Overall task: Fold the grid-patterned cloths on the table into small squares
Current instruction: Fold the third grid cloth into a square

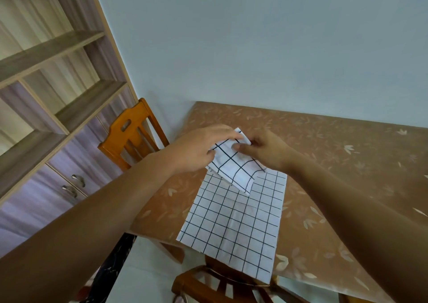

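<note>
A small folded white cloth with a black grid [234, 166] is held above the table between both hands. My left hand [199, 149] grips its left edge, fingers curled over the top. My right hand [264, 149] pinches its upper right corner. Under it a larger grid-patterned cloth [234, 221] lies flat on the brown leaf-print table [335, 163], its near edge hanging over the table's front edge.
A wooden chair [129, 138] stands at the table's left end by the wall. Another wooden chair [215, 284] sits under the near edge. A shelf unit with drawers [58, 117] fills the left side. A pale wall borders the table's far side.
</note>
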A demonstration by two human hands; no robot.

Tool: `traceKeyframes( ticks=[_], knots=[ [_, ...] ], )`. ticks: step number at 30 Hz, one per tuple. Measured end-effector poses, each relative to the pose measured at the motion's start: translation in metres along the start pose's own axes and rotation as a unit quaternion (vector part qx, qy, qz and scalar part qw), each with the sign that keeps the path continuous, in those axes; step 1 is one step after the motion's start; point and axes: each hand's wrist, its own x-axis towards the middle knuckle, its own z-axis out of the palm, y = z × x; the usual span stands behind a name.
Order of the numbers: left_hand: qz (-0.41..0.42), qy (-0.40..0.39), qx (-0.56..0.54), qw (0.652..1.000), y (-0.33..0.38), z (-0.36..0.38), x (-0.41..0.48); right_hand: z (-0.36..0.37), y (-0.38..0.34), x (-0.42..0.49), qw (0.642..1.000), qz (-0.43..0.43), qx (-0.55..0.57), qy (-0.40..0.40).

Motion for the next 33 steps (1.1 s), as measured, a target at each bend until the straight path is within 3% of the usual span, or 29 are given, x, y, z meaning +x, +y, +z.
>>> traceKeyframes(
  ticks=[4, 7, 9, 11, 14, 15, 17, 21, 25, 29, 33],
  knots=[
    [-0.076, 0.031, -0.129, 0.988, -0.031, -0.019, -0.014, 0.017, -0.025, 0.010, 0.997, 0.032, 0.068, 0.021],
    [-0.108, 0.010, -0.137, 0.985, -0.056, -0.030, -0.024, 0.030, -0.045, 0.017, 0.991, 0.035, 0.122, 0.027],
    [-0.127, 0.045, -0.178, 0.975, -0.072, -0.031, -0.030, 0.040, -0.055, 0.023, 0.981, 0.045, 0.184, 0.050],
    [-0.173, 0.106, -0.321, 0.925, -0.083, -0.028, -0.037, 0.052, -0.063, 0.028, 0.966, 0.058, 0.241, 0.079],
    [-0.220, 0.116, -0.559, 0.791, -0.094, -0.015, -0.046, 0.074, -0.075, 0.037, 0.940, 0.071, 0.304, 0.140],
    [-0.223, 0.109, -0.573, 0.781, -0.097, -0.009, -0.049, 0.081, -0.079, 0.040, 0.929, 0.071, 0.324, 0.162],
    [-0.223, 0.119, -0.549, 0.797, -0.106, 0.001, -0.053, 0.095, -0.085, 0.045, 0.913, 0.079, 0.349, 0.196],
    [-0.185, 0.195, -0.401, 0.876, -0.120, -0.001, -0.057, 0.120, -0.096, 0.054, 0.896, 0.092, 0.365, 0.236],
    [-0.107, 0.232, -0.243, 0.936, -0.139, -0.008, -0.059, 0.141, -0.106, 0.062, 0.897, 0.104, 0.300, 0.307],
    [-0.079, 0.228, -0.187, 0.952, -0.151, -0.010, -0.062, 0.149, -0.114, 0.068, 0.906, 0.096, 0.237, 0.337],
    [-0.069, 0.196, -0.224, 0.952, -0.169, -0.007, -0.061, 0.147, -0.113, 0.068, 0.902, 0.103, 0.273, 0.317]
  ],
)
